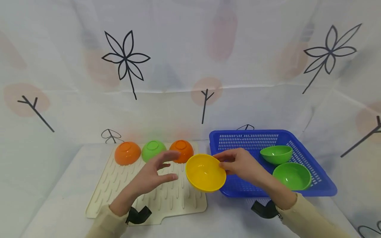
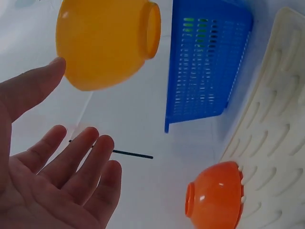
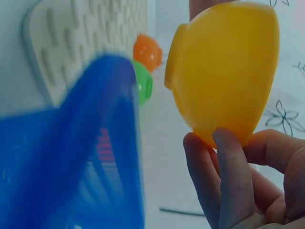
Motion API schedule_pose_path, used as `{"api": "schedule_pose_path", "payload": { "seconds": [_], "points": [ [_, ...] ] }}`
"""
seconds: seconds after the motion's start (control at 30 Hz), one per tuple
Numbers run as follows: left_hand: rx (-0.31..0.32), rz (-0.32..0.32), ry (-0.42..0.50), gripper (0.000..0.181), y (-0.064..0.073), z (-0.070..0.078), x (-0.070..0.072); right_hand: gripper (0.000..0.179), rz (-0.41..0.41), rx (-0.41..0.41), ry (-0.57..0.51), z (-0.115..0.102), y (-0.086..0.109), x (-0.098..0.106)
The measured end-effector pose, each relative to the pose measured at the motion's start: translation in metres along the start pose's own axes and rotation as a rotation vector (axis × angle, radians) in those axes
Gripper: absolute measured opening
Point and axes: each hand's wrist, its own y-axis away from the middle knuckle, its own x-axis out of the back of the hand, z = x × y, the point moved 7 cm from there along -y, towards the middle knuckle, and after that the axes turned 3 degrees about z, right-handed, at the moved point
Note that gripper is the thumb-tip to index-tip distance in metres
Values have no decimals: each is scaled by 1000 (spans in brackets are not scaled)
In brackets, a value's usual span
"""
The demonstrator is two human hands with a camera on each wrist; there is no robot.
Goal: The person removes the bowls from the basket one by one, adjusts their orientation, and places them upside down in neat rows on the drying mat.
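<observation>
My right hand [image 1: 242, 164] pinches the right rim of a yellow bowl [image 1: 206, 173], which hangs tilted in the air between the mat and the basket, its inside facing me. In the right wrist view, fingers and thumb hold the bowl's wall. My left hand [image 1: 151, 173] is held over the cream ridged mat [image 1: 175, 201], fingers spread and thumb apart, near the yellow bowl's left side. Upside down along the mat's far edge sit an orange bowl [image 1: 127, 154], a green bowl [image 1: 153, 149] and another orange bowl [image 1: 182, 152], the green one partly behind the left hand.
On the right stands a blue perforated basket [image 1: 242, 135]. Inside it lie two green bowls, a tilted one [image 1: 276, 154] at the back and one [image 1: 292, 177] nearer the front. A white patterned cloth [image 1: 178, 43] hangs behind and covers the table.
</observation>
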Motion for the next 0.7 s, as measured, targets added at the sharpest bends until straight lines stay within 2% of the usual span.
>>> {"api": "schedule_pose_path", "payload": {
  "seconds": [0.2,0.33,0.5,0.7],
  "points": [
    [25,-108,39,68,4,-3,-16,27,15,10,-30,-1,-3,-22],
    [29,-142,73,71,7,-4,-22,26,51,5,-51,0,-5,-28],
    [49,-104,82,75,8,-7,-24,25,94,-11,-50,0,-7,-33],
    [98,-43,70,81,8,-10,-24,24,138,13,-64,-1,-8,-37]
  ]
}}
